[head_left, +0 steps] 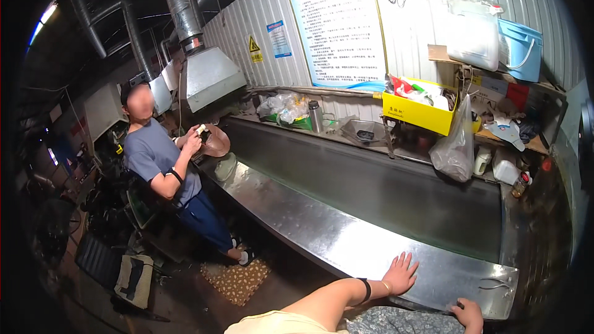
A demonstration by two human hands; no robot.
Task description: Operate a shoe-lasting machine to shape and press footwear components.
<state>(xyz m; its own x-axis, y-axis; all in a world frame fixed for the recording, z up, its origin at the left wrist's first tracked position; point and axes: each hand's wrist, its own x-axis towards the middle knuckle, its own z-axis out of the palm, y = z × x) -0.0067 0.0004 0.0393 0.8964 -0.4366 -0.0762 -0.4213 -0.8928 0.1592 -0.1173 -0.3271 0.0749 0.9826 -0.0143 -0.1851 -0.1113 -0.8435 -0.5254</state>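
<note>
My left hand (401,274) lies with fingers spread on the shiny metal bench top (291,216). At the bench's near edge, my right hand (468,316) has its fingers curled, with a small dark thing (460,305) at the fingertips that I cannot make out. Just beyond the right hand, a thin metal tool with two arms (495,284) lies on the bench top; its exact kind is unclear.
Beyond the bench runs a long dark belt (371,179). A co-worker (162,154) stands at the far left, a small pale thing in hand. A yellow box (417,113), a hanging plastic bag (455,148) and a thermos (315,116) are along the wall. A patterned mat (235,281) covers some floor.
</note>
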